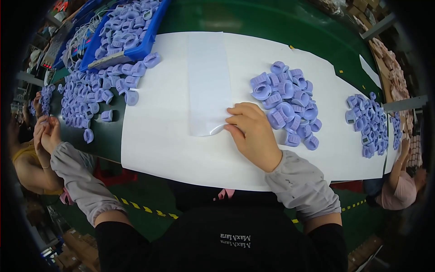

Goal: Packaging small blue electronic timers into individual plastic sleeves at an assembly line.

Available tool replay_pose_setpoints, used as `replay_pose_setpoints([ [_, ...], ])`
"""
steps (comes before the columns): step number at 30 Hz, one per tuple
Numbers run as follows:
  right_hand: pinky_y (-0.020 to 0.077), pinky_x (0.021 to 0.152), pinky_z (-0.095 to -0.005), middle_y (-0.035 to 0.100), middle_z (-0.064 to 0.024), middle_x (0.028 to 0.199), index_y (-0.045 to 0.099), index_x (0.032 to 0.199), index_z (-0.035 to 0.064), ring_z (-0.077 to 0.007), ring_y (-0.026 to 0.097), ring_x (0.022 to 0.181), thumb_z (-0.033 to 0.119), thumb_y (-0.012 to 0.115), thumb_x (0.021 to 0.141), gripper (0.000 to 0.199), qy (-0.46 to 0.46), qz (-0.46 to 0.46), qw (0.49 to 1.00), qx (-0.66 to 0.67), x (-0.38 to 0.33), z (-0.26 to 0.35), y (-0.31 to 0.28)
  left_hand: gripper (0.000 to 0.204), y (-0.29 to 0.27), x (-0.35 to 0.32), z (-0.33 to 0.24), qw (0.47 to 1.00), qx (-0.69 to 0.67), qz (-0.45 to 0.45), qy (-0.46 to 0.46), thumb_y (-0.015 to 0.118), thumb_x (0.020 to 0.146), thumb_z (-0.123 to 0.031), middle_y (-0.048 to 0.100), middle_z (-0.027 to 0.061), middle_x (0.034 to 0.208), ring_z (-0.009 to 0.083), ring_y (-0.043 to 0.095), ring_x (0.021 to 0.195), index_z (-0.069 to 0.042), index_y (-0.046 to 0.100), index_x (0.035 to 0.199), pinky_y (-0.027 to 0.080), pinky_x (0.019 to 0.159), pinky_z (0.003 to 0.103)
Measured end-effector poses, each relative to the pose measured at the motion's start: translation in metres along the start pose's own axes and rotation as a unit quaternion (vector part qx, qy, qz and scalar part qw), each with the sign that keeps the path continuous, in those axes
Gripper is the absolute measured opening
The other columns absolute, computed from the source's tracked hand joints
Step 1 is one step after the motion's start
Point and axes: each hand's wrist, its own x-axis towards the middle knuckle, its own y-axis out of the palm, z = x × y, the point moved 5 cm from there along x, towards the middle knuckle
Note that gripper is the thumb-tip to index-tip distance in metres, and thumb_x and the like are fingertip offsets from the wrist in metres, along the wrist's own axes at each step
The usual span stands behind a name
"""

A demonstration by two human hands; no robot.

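A long strip of translucent, glossy plastic film [209,81] lies on the white paper sheet [158,149]. My right hand [253,135] is closed on the near right corner of this strip, thumb and fingers pinching it; the corner curls up a little and catches the light. To the right of that hand is a heap of lavender plastic watch-like pieces with curved bands [286,97]. My left hand [51,136] is far out to the left, off the paper, beside the bench edge. Its fingers are small and overlap another person's arm, so what they hold, if anything, is unclear.
Many more lavender pieces [86,97] are piled at the left, below a blue bin [152,38] full of them. Another pile [369,124] is at the right. Cables [84,38] lie in a tray at upper left. Co-workers sit at both sides.
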Motion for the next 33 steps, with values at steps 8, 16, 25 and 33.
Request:
replay_pose_setpoints([
  [8, 0.0477, 0.091, -0.0442, 0.068, -0.0118, 0.104, 0.068, 0.084, 0.0016, -0.0337, 0.061, 0.106, 0.002, 0.072, 0.075, 0.01, -0.039, -0.021, 0.996, -0.079, -0.003, 0.012, 0.008, 0.025, 0.054, -0.157, 0.072, 0.823, 0.447, -0.001, 0.352, 0.056, 0.092, -0.013, 0.06, 0.0077, 0.105, 0.018, 0.057, 0.096, 0.001, 0.056, 0.112, 0.045, 0.091, 0.034],
  [16, 0.0449, 0.096, -0.0475, 0.068, -0.0113, 0.107, 0.068, 0.087, 0.0025, -0.0323, 0.06, 0.112, 0.003, 0.07, 0.078, 0.009, -0.051, -0.02, 0.993, -0.104, -0.008, 0.011, 0.006, 0.057, 0.229, -0.493, 0.319, 0.397, 0.549, 0.72, 0.148, 0.075, 0.078, -0.029, 0.045, 0.0111, 0.144, 0.0325, 0.034, 0.138, -0.01, 0.056, 0.129, 0.018, 0.113, 0.054],
  [25, 0.0459, 0.084, -0.04, 0.068, -0.0073, 0.103, 0.069, 0.089, 0.0042, -0.03, 0.061, 0.1, 0.005, 0.073, 0.074, 0.016, -0.041, -0.021, 0.998, -0.034, 0.0, 0.0, -0.005, 0.039, 0.21, -0.5, 0.339, 0.467, 0.559, 0.683, 0.057, 0.069, 0.085, -0.028, 0.053, 0.0088, 0.138, 0.0276, 0.04, 0.136, -0.012, 0.065, 0.12, 0.014, 0.115, 0.053],
  [33, 0.0432, 0.079, -0.0387, 0.065, -0.0059, 0.098, 0.067, 0.09, 0.0054, -0.0261, 0.06, 0.089, 0.0, 0.071, 0.069, 0.023, -0.117, -0.027, 0.985, -0.122, -0.005, 0.016, -0.004, 0.029, 0.209, -0.5, 0.337, 0.468, 0.576, 0.66, 0.114, 0.067, 0.087, -0.024, 0.058, 0.0075, 0.133, 0.0261, 0.045, 0.132, -0.013, 0.069, 0.113, 0.015, 0.114, 0.055],
])
